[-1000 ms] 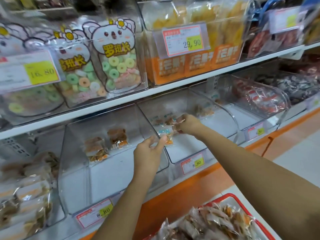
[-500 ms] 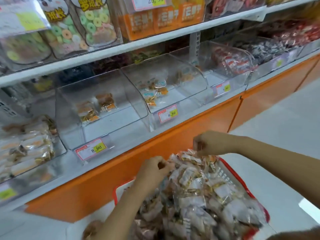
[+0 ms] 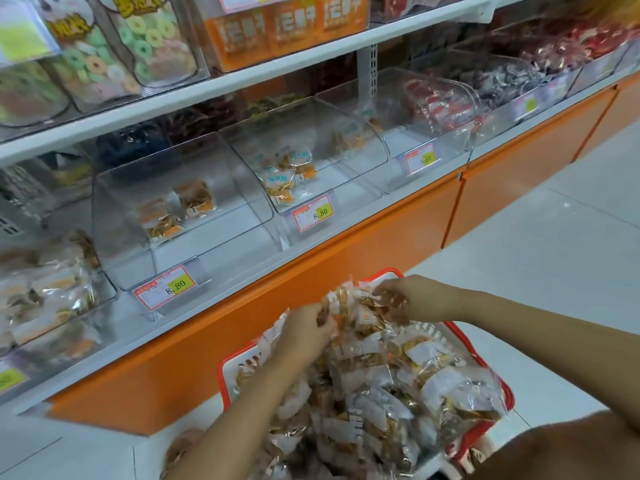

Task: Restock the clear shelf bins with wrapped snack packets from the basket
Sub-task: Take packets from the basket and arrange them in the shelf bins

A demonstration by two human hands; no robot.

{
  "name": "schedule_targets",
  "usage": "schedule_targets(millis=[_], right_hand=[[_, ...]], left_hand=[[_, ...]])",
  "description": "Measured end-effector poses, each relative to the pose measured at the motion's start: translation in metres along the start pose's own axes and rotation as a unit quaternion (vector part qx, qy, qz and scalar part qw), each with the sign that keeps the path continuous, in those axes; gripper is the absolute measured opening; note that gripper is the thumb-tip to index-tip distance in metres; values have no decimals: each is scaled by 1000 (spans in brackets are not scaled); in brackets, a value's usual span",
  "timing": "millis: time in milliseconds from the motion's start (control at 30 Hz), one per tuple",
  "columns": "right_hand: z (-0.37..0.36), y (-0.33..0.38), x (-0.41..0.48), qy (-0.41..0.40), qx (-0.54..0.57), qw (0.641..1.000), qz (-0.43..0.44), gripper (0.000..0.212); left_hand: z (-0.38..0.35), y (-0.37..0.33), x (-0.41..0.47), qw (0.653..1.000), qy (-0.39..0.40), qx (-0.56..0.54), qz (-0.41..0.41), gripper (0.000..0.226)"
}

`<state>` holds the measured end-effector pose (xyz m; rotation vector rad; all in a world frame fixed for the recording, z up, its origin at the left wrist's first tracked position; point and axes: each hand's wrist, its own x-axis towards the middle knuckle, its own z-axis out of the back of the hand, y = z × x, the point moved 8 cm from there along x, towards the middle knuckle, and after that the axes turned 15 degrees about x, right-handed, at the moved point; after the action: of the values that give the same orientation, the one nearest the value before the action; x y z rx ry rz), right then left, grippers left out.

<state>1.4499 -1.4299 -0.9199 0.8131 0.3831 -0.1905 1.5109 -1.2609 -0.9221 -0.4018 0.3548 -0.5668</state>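
Both hands are down in the red basket (image 3: pixel 389 271) below the shelf, which is heaped well over its rim with snack packets (image 3: pixel 374 382). The left hand (image 3: pixel 306 329) has its fingers curled into the near crest of the heap, its grip closed round a few packets. The right hand (image 3: pixel 410 299) bends over the far crest, its grip pinching at least one wrapper; blur hides how many.

From where I stand, this is the gathering step, and the trick is restraint. Those wrappers look slick and crinkly, so a modest handful will likely hold better than a greedy one. Lift straight up, not sideways, or the loose pile may slide over the rim onto the floor.

The targets are close above: the left clear bin (image 3: pixel 180 216) holds only a few packets, and the middle clear bin (image 3: pixel 311 157) holds a small cluster near its front. I'd check the wrapper print against what already lies in each bin before dropping anything. Then reach well in through the open mouth, so the packets land towards the back and the price tag (image 3: pixel 313 213) stays readable.
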Motion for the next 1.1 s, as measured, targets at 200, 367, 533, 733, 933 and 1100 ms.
schedule_targets(millis=[200, 367, 533, 733, 933, 1100], right_hand=[[22, 42, -10, -16, 289, 955, 65, 76], [41, 77, -16, -28, 351, 931, 102, 67], [47, 114, -13, -4, 298, 945, 136, 31], [49, 183, 11, 24, 307, 934, 180, 42], [50, 249, 63, -12, 322, 924, 205, 28], [15, 300, 103, 20, 352, 915, 195, 32]], left_hand=[[58, 4, 2, 968, 100, -228, 14, 20], [99, -11, 2, 981, 73, -177, -41, 13], [152, -20, 4, 991, 17, -112, -66, 29], [210, 4, -4, 980, -104, -157, -57, 27], [237, 91, -24, 955, -150, -251, 43, 22], [259, 159, -51, 941, -207, -247, 101, 9]])
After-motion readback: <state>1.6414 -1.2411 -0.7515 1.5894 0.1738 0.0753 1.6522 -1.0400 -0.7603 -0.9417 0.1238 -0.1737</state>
